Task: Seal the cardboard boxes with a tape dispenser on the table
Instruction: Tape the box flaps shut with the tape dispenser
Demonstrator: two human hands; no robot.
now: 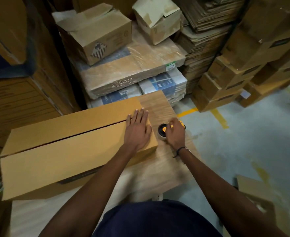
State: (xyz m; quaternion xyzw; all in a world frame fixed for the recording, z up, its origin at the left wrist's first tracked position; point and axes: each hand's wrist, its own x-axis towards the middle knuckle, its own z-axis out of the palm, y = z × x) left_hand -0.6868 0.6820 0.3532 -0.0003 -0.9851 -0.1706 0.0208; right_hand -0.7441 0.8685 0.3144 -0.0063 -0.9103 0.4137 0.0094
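Looks like a warehouse or stockroom to me. Brown cardboard cartons [253, 69] are piling up in leaning stacks on the right, flattened corrugated sheets [202, 40] are sitting in a tall heap behind, and shrink-wrapped flat packs [132, 72] are stacking up in the middle. The bare grey concrete floor [243, 137] is showing painted yellow lines [219, 118].

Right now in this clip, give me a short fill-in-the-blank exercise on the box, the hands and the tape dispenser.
1. The left hand lies flat on top of the long cardboard ____.
2. The right hand grips the tape ____.
3. The seam along the box top carries no ____ yet.
4. The box rests on a wooden ____.

Missing words: box; dispenser; tape; table.
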